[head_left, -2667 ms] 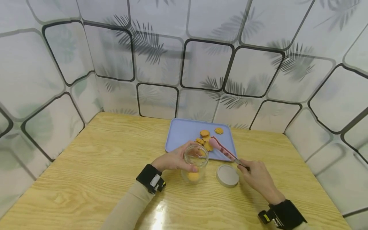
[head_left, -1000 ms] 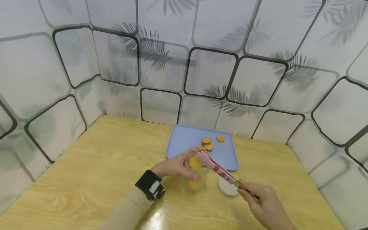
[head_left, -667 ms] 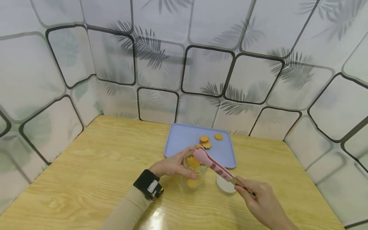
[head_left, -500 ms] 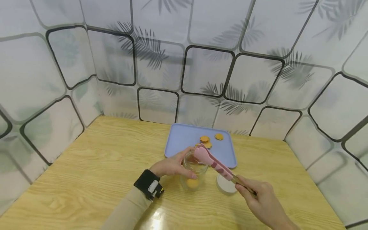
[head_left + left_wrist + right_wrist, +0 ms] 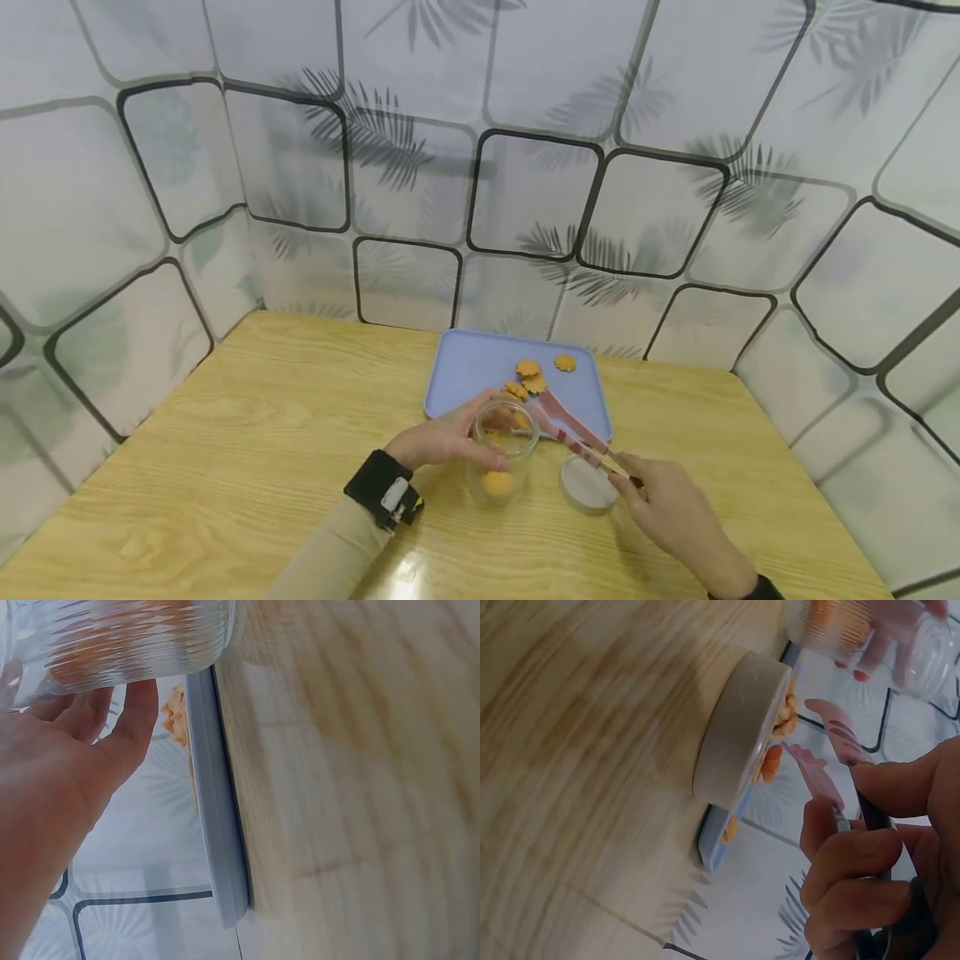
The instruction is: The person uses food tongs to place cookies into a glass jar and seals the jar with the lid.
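My left hand (image 5: pixel 446 435) grips a clear glass jar (image 5: pixel 517 462) around its side; orange cookies (image 5: pixel 497 482) lie inside it. In the left wrist view the ribbed glass of the jar (image 5: pixel 150 645) shows above my fingers. Pink-tipped tongs (image 5: pixel 573 429) are in my right hand (image 5: pixel 671 504), their two arms spread apart with nothing between the tips. Those tips are just right of the jar's rim, over the near edge of a blue tray (image 5: pixel 472 367). Several scalloped orange cookies (image 5: pixel 534 383) lie on the tray.
A round pale lid (image 5: pixel 587 486) lies on the wooden table (image 5: pixel 300 400), to the right of the jar and below the tongs. Patterned curtains (image 5: pixel 412 200) hang behind and at both sides of the table.
The tongs brought a cookie over the jar's mouth and it dropped inside. Since then the tongs have spread and shifted right, off the rim. My left hand still holds the jar.
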`<action>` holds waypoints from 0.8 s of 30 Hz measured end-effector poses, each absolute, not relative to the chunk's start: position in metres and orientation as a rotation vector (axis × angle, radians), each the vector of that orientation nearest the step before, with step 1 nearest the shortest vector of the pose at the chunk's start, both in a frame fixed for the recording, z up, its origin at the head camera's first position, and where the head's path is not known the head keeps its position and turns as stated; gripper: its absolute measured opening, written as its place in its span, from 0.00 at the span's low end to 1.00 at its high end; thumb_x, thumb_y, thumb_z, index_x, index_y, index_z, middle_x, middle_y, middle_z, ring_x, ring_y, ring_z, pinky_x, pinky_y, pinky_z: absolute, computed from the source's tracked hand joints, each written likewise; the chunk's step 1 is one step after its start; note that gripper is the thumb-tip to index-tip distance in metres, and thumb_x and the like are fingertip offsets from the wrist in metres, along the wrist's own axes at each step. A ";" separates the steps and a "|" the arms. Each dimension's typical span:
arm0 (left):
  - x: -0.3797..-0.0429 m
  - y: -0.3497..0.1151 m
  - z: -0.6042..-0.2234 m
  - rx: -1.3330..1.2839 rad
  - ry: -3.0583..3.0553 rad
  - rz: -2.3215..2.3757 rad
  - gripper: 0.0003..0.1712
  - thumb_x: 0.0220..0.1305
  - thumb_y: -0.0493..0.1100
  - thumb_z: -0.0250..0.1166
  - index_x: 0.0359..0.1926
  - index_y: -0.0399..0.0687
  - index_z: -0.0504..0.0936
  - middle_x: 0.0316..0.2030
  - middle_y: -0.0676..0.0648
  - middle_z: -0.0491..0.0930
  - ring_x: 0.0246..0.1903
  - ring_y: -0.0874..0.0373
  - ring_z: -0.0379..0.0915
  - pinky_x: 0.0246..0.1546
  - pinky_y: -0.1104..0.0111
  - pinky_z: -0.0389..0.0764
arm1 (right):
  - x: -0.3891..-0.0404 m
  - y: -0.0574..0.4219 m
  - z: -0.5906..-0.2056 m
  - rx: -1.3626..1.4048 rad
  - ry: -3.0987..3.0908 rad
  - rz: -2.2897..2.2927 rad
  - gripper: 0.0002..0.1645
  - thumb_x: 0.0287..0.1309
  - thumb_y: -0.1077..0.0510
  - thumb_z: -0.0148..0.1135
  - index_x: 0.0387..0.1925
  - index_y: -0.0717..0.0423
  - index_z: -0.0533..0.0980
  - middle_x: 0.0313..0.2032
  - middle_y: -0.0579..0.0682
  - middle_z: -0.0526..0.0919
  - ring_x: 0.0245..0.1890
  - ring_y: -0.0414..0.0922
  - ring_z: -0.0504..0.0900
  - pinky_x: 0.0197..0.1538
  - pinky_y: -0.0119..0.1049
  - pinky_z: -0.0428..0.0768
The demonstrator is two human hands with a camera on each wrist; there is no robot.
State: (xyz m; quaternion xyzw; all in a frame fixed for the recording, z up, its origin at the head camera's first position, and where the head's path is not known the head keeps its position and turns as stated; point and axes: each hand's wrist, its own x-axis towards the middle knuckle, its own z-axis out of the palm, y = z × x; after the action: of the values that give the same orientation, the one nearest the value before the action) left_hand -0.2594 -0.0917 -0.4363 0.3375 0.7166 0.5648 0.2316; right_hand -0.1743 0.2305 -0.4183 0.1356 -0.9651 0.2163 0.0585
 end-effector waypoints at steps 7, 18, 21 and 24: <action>-0.261 -0.092 -0.439 0.976 1.925 1.596 0.46 0.62 0.48 0.74 0.75 0.56 0.57 0.69 0.43 0.69 0.70 0.49 0.61 0.71 0.43 0.58 | -0.186 0.216 -0.425 0.423 -2.948 0.516 0.13 0.68 0.56 0.64 0.51 0.56 0.83 0.16 0.37 0.67 0.16 0.34 0.62 0.21 0.30 0.60; -0.261 -0.090 -0.439 0.933 1.911 1.605 0.48 0.61 0.49 0.74 0.76 0.61 0.57 0.69 0.50 0.67 0.72 0.51 0.57 0.73 0.41 0.53 | -0.195 0.208 -0.428 0.382 -2.987 0.450 0.19 0.66 0.59 0.65 0.57 0.55 0.81 0.17 0.42 0.70 0.16 0.38 0.66 0.21 0.32 0.62; -0.261 -0.091 -0.438 0.939 1.919 1.596 0.48 0.62 0.49 0.74 0.76 0.59 0.56 0.68 0.50 0.67 0.73 0.50 0.57 0.73 0.40 0.53 | -0.195 0.208 -0.429 0.388 -2.968 0.464 0.18 0.66 0.60 0.65 0.57 0.58 0.82 0.18 0.42 0.72 0.17 0.38 0.66 0.21 0.31 0.62; -0.261 -0.093 -0.439 0.933 1.930 1.583 0.48 0.62 0.50 0.74 0.76 0.61 0.56 0.71 0.47 0.65 0.74 0.48 0.55 0.72 0.38 0.52 | -0.193 0.210 -0.430 0.396 -2.938 0.469 0.18 0.65 0.62 0.64 0.56 0.60 0.82 0.19 0.43 0.71 0.17 0.38 0.65 0.22 0.31 0.61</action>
State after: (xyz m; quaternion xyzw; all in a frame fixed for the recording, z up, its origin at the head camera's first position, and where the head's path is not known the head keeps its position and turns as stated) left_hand -0.2614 -0.0926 -0.4388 0.3401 0.7037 0.5774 0.2361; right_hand -0.1933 0.2102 -0.4303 0.1316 -0.9764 0.1560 0.0700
